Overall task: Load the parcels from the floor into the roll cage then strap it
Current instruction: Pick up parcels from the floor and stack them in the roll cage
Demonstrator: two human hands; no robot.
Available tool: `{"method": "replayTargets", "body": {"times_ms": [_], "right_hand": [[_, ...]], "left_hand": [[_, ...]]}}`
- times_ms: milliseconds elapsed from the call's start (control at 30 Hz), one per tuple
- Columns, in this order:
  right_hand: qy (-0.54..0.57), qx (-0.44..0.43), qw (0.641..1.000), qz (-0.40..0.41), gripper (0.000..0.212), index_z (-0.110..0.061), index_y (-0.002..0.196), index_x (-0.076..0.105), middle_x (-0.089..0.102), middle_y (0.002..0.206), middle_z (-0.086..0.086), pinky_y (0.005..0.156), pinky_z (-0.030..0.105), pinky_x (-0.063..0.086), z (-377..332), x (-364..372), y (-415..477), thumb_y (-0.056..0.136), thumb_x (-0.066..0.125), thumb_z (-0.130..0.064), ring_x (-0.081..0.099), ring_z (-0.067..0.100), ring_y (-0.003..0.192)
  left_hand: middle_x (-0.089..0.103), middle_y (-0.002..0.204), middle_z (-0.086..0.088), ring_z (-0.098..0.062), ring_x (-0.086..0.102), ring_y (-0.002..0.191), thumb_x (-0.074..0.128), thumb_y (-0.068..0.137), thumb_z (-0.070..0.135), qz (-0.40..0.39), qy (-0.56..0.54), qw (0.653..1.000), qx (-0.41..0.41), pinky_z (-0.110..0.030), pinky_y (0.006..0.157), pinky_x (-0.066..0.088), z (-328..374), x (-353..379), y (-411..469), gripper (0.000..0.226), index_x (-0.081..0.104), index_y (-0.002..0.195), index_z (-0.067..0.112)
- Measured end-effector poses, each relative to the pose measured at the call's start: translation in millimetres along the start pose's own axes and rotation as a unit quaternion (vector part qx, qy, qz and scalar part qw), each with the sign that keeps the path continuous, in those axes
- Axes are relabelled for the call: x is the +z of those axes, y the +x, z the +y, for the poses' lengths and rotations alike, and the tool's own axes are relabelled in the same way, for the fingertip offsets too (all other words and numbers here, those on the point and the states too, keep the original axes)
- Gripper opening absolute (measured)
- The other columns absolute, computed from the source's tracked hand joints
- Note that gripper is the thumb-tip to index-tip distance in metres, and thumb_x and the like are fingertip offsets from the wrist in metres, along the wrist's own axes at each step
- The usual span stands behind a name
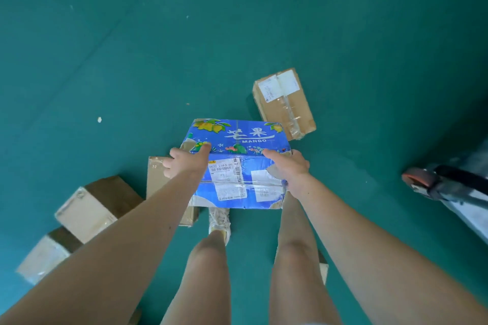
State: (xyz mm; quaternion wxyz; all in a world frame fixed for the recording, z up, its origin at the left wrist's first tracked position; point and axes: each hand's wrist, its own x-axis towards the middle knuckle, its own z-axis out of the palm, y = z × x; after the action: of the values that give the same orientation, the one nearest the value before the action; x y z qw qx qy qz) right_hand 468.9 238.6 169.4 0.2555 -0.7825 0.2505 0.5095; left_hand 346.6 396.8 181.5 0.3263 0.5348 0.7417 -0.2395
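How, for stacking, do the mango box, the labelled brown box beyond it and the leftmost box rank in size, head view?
1. mango box, though held nearer the camera.
2-3. labelled brown box and leftmost box: alike; the latter partly hidden.

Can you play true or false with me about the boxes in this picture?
1. The left hand and right hand both hold the blue mango box. True.
2. The floor is red. False: it is green.
3. The brown labelled box sits on top of the blue mango box. False: it lies on the floor beyond it.
4. A wheel shows at the right. True.
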Motion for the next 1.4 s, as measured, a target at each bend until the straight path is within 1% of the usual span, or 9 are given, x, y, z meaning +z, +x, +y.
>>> {"method": "replayTargets", "body": {"times_ms": [67, 233, 433, 633, 733, 833, 967, 1133, 1400], "right_hand": [[0.04, 0.004, 0.999, 0.017, 0.105, -0.022, 0.126, 0.05, 0.04, 0.122, 0.003, 0.092, 0.05, 0.054, 4, -13, -30, 0.035, 0.073, -0.069, 0.056, 0.028, 0.108], [0.116, -0.003, 0.99, 0.08, 0.094, -0.021, 0.134, 0.044, 0.036, 0.124, 0.007, 0.094, 0.051, 0.052, 16, -63, -107, 0.057, 0.081, -0.06, 0.052, 0.033, 0.112], [0.222, -0.005, 0.967, 0.128, 0.125, -0.022, 0.135, 0.046, 0.038, 0.124, 0.005, 0.094, 0.052, 0.052, 54, -137, -187, 0.024, 0.071, -0.072, 0.054, 0.032, 0.112], [0.31, 0.012, 0.931, 0.193, 0.102, -0.016, 0.128, 0.054, 0.036, 0.116, 0.007, 0.097, 0.048, 0.051, 120, -209, -253, 0.046, 0.075, -0.072, 0.053, 0.031, 0.115], [0.405, 0.021, 0.886, 0.224, 0.098, -0.016, 0.127, 0.052, 0.036, 0.115, 0.007, 0.095, 0.047, 0.052, 160, -236, -278, 0.047, 0.081, -0.065, 0.056, 0.03, 0.105], [0.495, 0.023, 0.827, 0.267, 0.075, -0.012, 0.118, 0.046, 0.04, 0.119, 0.008, 0.094, 0.046, 0.052, 201, -259, -298, 0.065, 0.087, -0.047, 0.055, 0.031, 0.097], [0.578, 0.016, 0.75, 0.322, 0.106, -0.015, 0.128, 0.051, 0.06, 0.123, 0.009, 0.087, 0.047, 0.056, 258, -294, -319, 0.035, 0.083, -0.053, 0.064, 0.032, 0.095], [0.6, 0.05, 0.707, 0.37, 0.097, -0.018, 0.144, 0.04, 0.05, 0.134, 0.011, 0.095, 0.05, 0.052, 336, -353, -340, 0.063, 0.087, -0.043, 0.059, 0.036, 0.109], [0.613, 0.045, 0.68, 0.399, 0.101, -0.021, 0.15, 0.032, 0.046, 0.138, 0.011, 0.096, 0.051, 0.051, 442, -460, -348, 0.068, 0.086, -0.044, 0.055, 0.035, 0.113]], "left_hand": [[0.036, 0.137, -0.018, -0.035, 0.039, 0.125, 0.059, 0.084, 0.064, -0.002, 0.015, 0.999, 0.03, -0.042, 0.105, 0.036, 6, -22, -27, 0.085, 0.034, 0.137, 0.003], [0.035, 0.136, -0.017, -0.035, 0.039, 0.124, 0.064, 0.082, 0.06, -0.018, 0.015, 0.992, 0.126, -0.041, 0.102, 0.037, 25, -62, -107, 0.085, 0.032, 0.138, 0.006], [0.035, 0.133, -0.014, -0.032, 0.042, 0.119, 0.063, 0.08, 0.064, -0.059, 0.09, 0.958, 0.266, -0.037, 0.09, 0.04, 50, -89, -217, 0.087, 0.031, 0.142, 0.01], [0.033, 0.132, -0.013, -0.034, 0.044, 0.118, 0.063, 0.077, 0.067, -0.109, 0.161, 0.901, 0.387, -0.045, 0.1, 0.043, 59, -81, -327, 0.093, 0.028, 0.146, 0.015], [0.027, 0.141, -0.014, -0.034, 0.044, 0.119, 0.064, 0.082, 0.061, -0.148, 0.186, 0.873, 0.427, -0.042, 0.098, 0.044, 53, -63, -380, 0.091, 0.023, 0.149, 0.015], [0.029, 0.139, -0.014, -0.033, 0.043, 0.118, 0.065, 0.085, 0.054, -0.184, 0.218, 0.842, 0.459, -0.047, 0.099, 0.047, 40, -36, -428, 0.082, 0.028, 0.146, 0.013], [0.038, 0.138, -0.013, -0.033, 0.046, 0.121, 0.07, 0.084, 0.047, -0.24, 0.242, 0.81, 0.478, -0.048, 0.1, 0.046, 19, 13, -488, 0.077, 0.032, 0.139, 0.009], [0.046, 0.137, -0.008, -0.031, 0.05, 0.121, 0.076, 0.074, 0.05, -0.303, 0.255, 0.777, 0.489, -0.05, 0.101, 0.045, -4, 79, -564, 0.085, 0.034, 0.138, 0.013], [0.039, 0.15, -0.007, -0.03, 0.041, 0.134, 0.072, 0.084, 0.043, -0.346, 0.259, 0.723, 0.539, -0.048, 0.106, 0.042, -38, 183, -685, 0.078, 0.038, 0.147, 0.015]]}}
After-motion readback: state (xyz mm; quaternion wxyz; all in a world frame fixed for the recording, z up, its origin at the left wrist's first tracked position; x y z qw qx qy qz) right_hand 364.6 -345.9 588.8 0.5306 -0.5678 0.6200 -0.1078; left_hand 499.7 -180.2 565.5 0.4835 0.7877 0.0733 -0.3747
